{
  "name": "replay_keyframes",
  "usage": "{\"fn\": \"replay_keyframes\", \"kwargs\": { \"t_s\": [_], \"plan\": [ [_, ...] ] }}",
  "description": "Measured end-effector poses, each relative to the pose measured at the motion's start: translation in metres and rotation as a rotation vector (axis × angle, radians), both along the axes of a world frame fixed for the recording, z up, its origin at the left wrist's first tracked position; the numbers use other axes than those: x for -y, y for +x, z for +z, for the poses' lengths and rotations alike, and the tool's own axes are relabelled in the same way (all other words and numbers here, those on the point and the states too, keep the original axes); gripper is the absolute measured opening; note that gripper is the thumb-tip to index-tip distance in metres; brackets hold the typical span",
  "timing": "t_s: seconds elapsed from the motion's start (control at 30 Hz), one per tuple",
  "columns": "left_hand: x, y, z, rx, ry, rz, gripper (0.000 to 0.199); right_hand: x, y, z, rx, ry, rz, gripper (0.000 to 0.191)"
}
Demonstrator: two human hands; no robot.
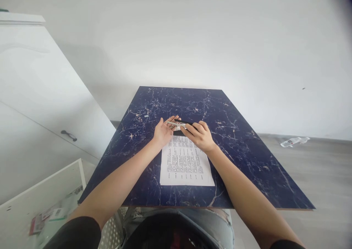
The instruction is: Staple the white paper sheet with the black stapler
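Note:
Over the far part of the blue marbled table (236,157), my right hand (200,134) has its fingers wrapped round a stapler-like tool (177,124) with a dark upper arm and a light metal lower arm. My left hand (164,131) is palm up with its fingers apart, close to the tool's left end; whether it touches the tool is unclear. Below both hands lies a printed white sheet (187,164), with a dark object (178,133) at its far edge, partly hidden by my hands.
A small light piece (146,116) lies on the table to the left. At the left stand a white cabinet (41,87) and an open drawer (55,205) holding papers and packets. A crumpled clear plastic item (294,142) is on the floor at the right.

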State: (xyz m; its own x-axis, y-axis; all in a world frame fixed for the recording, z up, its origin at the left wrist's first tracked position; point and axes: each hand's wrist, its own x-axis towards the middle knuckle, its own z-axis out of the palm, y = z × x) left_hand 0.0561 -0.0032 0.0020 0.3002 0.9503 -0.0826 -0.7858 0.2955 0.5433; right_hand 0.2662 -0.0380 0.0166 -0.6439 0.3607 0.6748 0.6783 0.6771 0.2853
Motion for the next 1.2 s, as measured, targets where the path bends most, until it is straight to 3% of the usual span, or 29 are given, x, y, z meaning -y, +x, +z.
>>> {"fn": "replay_keyframes", "kwargs": {
  "t_s": [0.17,0.3,0.43,0.53,0.63,0.7,0.77,0.87,1.0,1.1,1.2],
  "plan": [
    [-0.003,0.002,-0.003,0.054,-0.075,0.052,0.037,-0.003,0.0,-0.002,-0.307,-0.097,-0.109,0.041],
    [-0.013,-0.006,-0.007,0.02,-0.115,0.272,0.024,-0.008,0.01,0.003,-0.68,-0.438,-0.17,0.016],
    [-0.027,-0.02,-0.01,-0.026,0.008,0.496,0.02,-0.014,0.023,0.005,-0.648,-0.899,-0.04,0.02],
    [-0.03,-0.024,-0.008,-0.016,0.053,0.517,0.013,-0.016,0.022,-0.002,-0.551,-1.019,0.009,0.023],
    [-0.024,-0.022,-0.002,0.041,0.054,0.444,0.005,-0.019,0.015,-0.01,-0.486,-1.013,-0.004,0.023],
    [-0.017,-0.018,0.005,0.049,0.126,0.38,0.017,-0.019,0.012,-0.011,-0.435,-0.984,-0.003,0.027],
    [-0.009,-0.012,0.013,0.02,0.238,0.306,0.029,-0.017,0.011,-0.006,-0.444,-0.907,0.01,0.045],
    [0.007,-0.002,0.024,-0.049,0.366,0.184,0.039,-0.009,0.009,0.007,-0.578,-0.671,0.02,0.071],
    [0.028,0.009,0.034,-0.187,0.419,-0.021,0.04,0.005,-0.003,0.017,-0.55,-0.384,0.107,0.045],
    [0.038,0.012,0.039,-0.251,0.42,-0.153,0.033,0.011,-0.013,0.017,-0.432,-0.325,0.18,0.032],
    [0.041,0.012,0.041,-0.256,0.417,-0.146,0.027,0.012,-0.018,0.015,-0.405,-0.299,0.202,0.028]
  ]
}}
